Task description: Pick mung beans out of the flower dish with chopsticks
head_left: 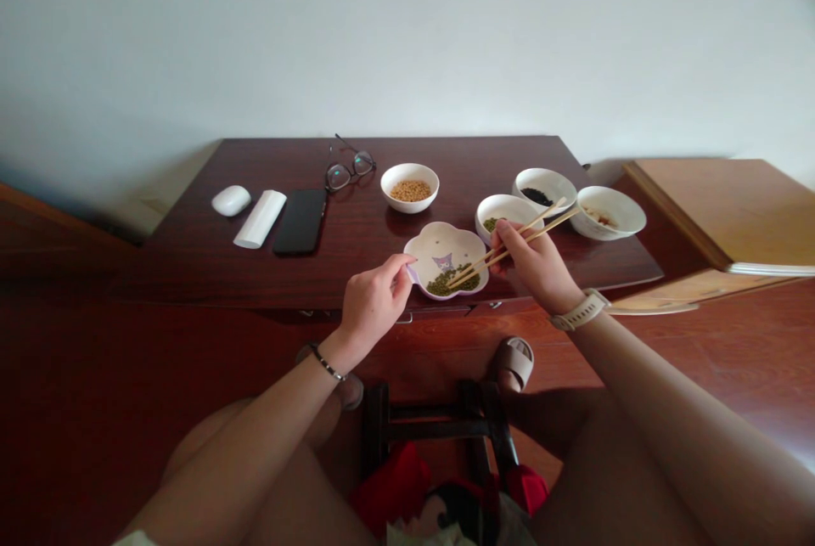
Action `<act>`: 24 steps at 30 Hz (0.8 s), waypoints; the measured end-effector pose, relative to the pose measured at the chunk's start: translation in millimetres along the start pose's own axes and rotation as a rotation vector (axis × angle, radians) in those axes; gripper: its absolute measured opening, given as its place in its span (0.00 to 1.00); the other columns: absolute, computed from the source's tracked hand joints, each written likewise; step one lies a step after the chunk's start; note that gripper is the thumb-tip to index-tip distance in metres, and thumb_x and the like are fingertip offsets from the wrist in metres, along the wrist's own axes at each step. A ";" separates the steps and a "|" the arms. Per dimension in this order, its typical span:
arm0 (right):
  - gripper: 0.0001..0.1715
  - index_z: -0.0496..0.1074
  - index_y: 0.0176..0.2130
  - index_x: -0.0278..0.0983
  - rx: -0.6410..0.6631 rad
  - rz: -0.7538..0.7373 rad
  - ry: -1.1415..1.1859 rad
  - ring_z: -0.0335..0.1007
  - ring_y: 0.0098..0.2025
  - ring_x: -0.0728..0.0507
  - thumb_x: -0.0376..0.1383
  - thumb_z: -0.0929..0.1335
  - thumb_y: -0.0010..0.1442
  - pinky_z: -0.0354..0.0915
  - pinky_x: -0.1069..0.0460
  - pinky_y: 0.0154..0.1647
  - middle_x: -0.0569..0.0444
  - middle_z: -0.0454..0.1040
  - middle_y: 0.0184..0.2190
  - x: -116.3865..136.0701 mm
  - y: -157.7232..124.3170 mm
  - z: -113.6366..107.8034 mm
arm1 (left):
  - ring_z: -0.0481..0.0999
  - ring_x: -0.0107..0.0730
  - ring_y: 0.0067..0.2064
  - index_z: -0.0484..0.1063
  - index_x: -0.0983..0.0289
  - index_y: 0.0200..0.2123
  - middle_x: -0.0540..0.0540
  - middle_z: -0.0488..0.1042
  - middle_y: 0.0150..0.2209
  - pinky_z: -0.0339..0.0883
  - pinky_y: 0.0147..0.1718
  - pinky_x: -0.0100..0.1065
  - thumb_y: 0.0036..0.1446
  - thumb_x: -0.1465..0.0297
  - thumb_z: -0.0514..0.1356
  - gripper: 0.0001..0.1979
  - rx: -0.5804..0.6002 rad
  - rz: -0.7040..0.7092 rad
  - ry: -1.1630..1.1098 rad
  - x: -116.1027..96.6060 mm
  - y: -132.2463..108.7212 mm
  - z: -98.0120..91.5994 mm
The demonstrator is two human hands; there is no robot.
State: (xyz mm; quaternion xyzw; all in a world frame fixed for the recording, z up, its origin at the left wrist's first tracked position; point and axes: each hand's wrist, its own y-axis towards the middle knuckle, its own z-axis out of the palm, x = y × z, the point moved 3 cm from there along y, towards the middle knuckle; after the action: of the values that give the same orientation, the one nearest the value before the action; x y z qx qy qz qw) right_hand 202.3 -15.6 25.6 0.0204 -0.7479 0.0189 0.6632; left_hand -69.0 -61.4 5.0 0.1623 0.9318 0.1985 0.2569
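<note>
My left hand (377,298) is closed on the short lilac handle of a flower-shaped bowl (433,239) with a cartoon figure printed inside. Green beans (439,284) lie along the near side of that bowl. In my right hand (531,264) is a pair of wooden chopsticks (541,226), their tips down among the beans. Just behind my right fingers stands a white bowl (509,205) with more green beans, partly hidden by the hand. Beyond it, a white bowl (560,181) holds black beans, and another bowl (627,213) at the right holds some reddish and pale bits.
A white bowl of yellow beans (411,189) stands mid-table (267,164). Leftward lie glasses (350,171), a dark phone (300,222), a white long case (260,219) and a white rounded object (230,200). A wooden cabinet (732,198) stands at the right; the wall is behind.
</note>
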 end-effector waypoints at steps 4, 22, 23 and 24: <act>0.28 0.71 0.31 0.41 -0.010 0.010 0.002 0.69 0.21 0.47 0.60 0.70 0.68 0.64 0.53 0.20 0.56 0.71 0.22 -0.3 0.0 -0.3 | 0.82 0.33 0.28 0.81 0.60 0.53 0.53 0.86 0.34 0.66 0.30 0.33 0.73 0.70 0.57 0.14 0.003 0.010 -0.009 -0.7 0.0 0.9; 0.30 0.71 0.31 0.40 -0.013 0.023 0.016 0.70 0.21 0.48 0.61 0.72 0.67 0.64 0.55 0.20 0.57 0.69 0.23 4.8 -4.0 0.1 | 0.83 0.34 0.30 0.81 0.60 0.53 0.54 0.87 0.37 0.69 0.31 0.33 0.73 0.71 0.57 0.13 0.005 0.021 -0.015 -2.9 0.9 4.2; 0.30 0.71 0.31 0.40 -0.014 0.024 0.018 0.70 0.21 0.48 0.61 0.72 0.67 0.63 0.55 0.20 0.57 0.69 0.23 4.5 -3.9 0.2 | 0.83 0.34 0.29 0.81 0.60 0.53 0.54 0.87 0.37 0.69 0.31 0.33 0.73 0.71 0.57 0.13 0.005 0.021 -0.017 -3.0 0.8 4.3; 0.30 0.71 0.31 0.40 -0.012 0.025 0.021 0.70 0.21 0.48 0.61 0.72 0.67 0.63 0.55 0.20 0.57 0.69 0.23 4.2 -3.8 0.2 | 0.83 0.34 0.29 0.81 0.60 0.53 0.54 0.87 0.37 0.69 0.31 0.33 0.73 0.71 0.57 0.13 0.006 0.021 -0.018 -2.9 0.7 4.4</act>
State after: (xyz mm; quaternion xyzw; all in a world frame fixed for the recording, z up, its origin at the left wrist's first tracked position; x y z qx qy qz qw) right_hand 201.9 -19.4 29.8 0.0069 -0.7413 0.0229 0.6708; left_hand -64.1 -60.7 3.1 0.1746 0.9283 0.1969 0.2627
